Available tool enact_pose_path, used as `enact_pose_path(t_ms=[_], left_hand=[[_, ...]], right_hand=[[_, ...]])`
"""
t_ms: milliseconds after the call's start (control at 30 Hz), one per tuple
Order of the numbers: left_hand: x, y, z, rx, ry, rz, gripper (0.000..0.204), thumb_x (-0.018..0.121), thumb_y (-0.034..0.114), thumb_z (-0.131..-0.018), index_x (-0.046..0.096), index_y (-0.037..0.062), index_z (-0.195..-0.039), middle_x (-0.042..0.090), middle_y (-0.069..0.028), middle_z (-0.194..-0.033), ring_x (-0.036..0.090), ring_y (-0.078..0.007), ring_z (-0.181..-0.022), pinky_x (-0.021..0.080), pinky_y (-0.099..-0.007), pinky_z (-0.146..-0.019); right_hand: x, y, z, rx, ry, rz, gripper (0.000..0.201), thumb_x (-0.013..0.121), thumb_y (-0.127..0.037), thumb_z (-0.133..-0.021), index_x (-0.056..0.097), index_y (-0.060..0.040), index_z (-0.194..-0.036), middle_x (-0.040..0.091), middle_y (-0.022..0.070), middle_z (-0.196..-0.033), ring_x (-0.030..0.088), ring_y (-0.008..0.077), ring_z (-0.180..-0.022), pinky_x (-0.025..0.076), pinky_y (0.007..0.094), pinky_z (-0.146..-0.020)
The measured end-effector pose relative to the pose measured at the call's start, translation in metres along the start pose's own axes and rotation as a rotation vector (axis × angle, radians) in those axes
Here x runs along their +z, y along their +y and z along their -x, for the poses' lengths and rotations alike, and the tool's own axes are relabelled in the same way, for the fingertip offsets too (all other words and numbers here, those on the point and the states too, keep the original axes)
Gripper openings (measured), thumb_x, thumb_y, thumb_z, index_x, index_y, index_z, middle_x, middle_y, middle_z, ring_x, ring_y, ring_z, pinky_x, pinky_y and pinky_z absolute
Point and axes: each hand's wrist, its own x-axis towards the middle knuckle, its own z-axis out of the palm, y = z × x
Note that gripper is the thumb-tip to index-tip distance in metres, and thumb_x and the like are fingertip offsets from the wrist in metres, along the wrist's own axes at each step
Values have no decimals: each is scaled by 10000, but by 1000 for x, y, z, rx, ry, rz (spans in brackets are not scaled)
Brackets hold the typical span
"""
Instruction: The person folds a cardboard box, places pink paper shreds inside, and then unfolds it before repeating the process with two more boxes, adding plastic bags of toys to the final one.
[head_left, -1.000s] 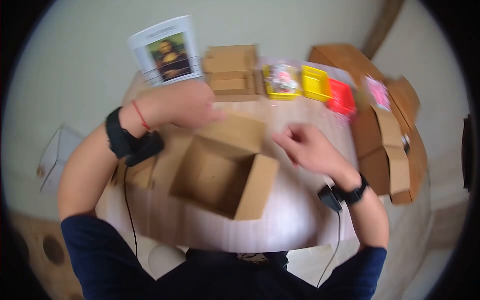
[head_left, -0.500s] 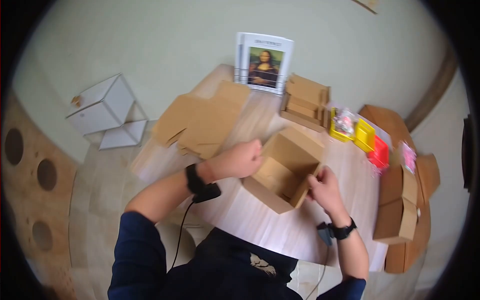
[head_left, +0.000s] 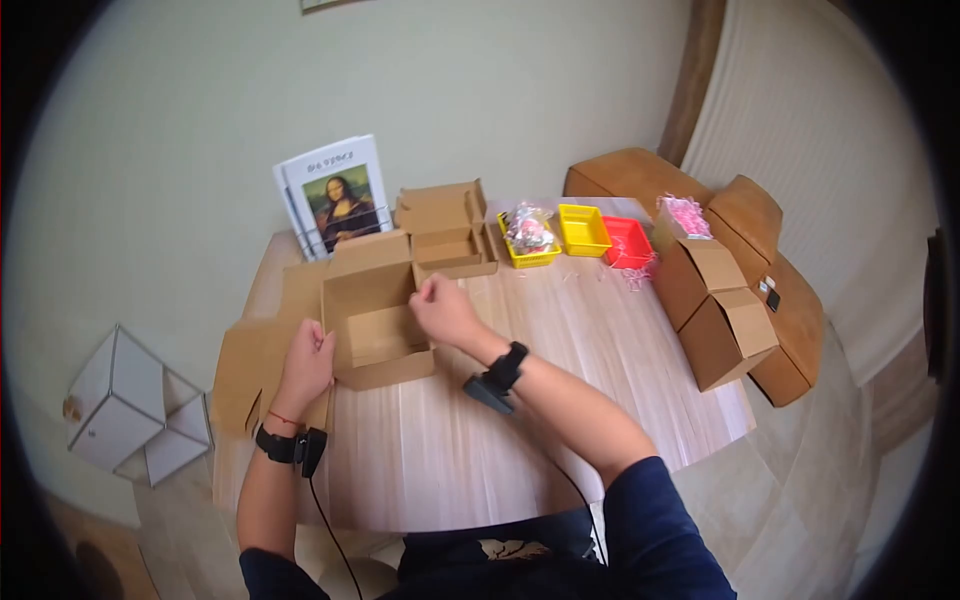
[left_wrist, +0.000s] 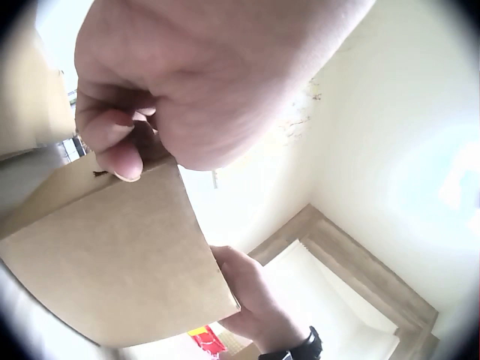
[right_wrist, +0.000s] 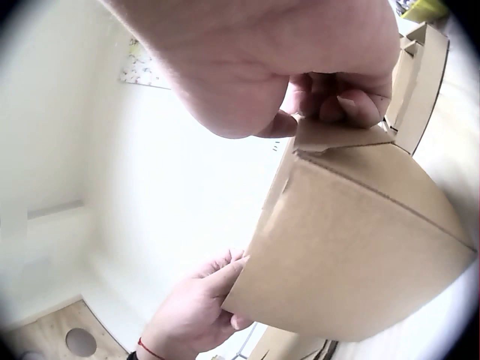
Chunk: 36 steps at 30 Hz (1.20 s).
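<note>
An open-topped cardboard box (head_left: 388,374) stands on the table before me, its back flap raised. My left hand (head_left: 308,362) grips its left wall near the top edge. At the opposite wall, my right hand (head_left: 447,312) pinches the upper edge with curled fingers. The left wrist view has the left fingers bent over the rim of the box (left_wrist: 120,262), with the right hand (left_wrist: 255,292) on the far side. In the right wrist view, the right fingers curl at a folded flap above the box wall (right_wrist: 352,247), and the left hand (right_wrist: 199,304) holds the edge below.
Flat cardboard sheets (head_left: 245,370) lie left. Behind stand a magazine rack (head_left: 340,205) and a smaller open carton (head_left: 440,207). A filled yellow basket (head_left: 532,258), another yellow basket (head_left: 584,232) and a red basket (head_left: 628,245) line the back right. A tall carton (head_left: 738,350) stands right.
The head view has swung about. My left hand has come from above the box to its left wall; my right hand has moved from beside the box to its right wall's upper edge.
</note>
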Motion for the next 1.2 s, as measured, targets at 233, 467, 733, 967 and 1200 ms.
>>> enact_pose_path(t_ms=[233,467,733,967,1200], left_hand=[[-14,-97,-70,74,55,-131,232,625,157,-1055,439,108,-927,466,-23,-738,456,-117,-469,412,-310,-400],[-30,-58,-64,47,135,-259,334,656,197,-1050,418,89,-841,407,3,-731,421,-114,-579,408,-290,-499],[-9,13,3,201,206,-196,389,669,217,-1061,424,70,-797,333,47,-748,331,-78,-701,327,-273,-611],[143,81,27,54,-375,197,192,677,159,-1048,602,50,-908,539,57,-797,486,-27,-749,395,-216,-646],[354,173,75,-25,-889,370,245,703,199,-1030,609,26,-1176,673,-35,-1027,643,-108,-861,533,-225,-685]], right_hand=[[43,23,-18,-7,103,-59,191,686,-187,-902,595,-38,-825,682,170,-735,693,288,-710,541,424,-657],[-5,13,-9,-13,-40,-245,183,678,-181,-919,640,-31,-822,695,125,-759,672,226,-711,531,383,-661],[-247,3,79,-81,483,-123,124,673,-146,-1009,710,-33,-974,669,-7,-860,595,72,-829,512,276,-738],[-412,22,203,69,988,-21,156,694,-175,-1017,676,-29,-964,647,-26,-867,581,62,-803,496,240,-739],[-498,118,236,229,1259,718,552,761,-365,-896,651,3,-1293,669,255,-1220,613,410,-1211,456,498,-1095]])
